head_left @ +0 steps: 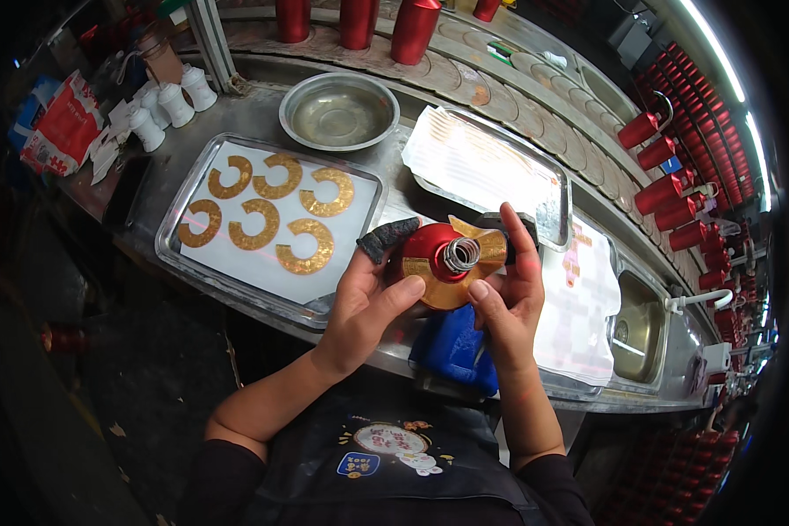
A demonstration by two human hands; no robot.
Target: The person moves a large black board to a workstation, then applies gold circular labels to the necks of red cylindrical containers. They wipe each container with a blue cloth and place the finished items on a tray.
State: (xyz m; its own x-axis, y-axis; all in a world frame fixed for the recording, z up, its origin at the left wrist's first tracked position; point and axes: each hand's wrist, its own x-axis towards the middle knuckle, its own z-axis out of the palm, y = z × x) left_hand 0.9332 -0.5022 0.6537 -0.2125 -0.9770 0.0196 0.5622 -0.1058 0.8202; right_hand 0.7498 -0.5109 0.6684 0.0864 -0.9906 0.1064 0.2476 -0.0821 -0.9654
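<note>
Between my hands is a red metal bottle, its silver threaded neck pointing up toward me. A gold C-shaped decal lies around the bottle's shoulder, and one end of it lifts near the neck. My left hand is closed on the bottle's left side, thumb pressing the decal's edge. A black covering wraps one of its fingers. My right hand supports the right side, its thumb on the decal and its index finger stretched out. The bottle's underside is hidden.
A metal tray holds several gold C-shaped decals on white paper. Behind stand a metal bowl and a second tray with white sheets. A blue object sits under my hands. A sink is right; red bottles stand on a conveyor.
</note>
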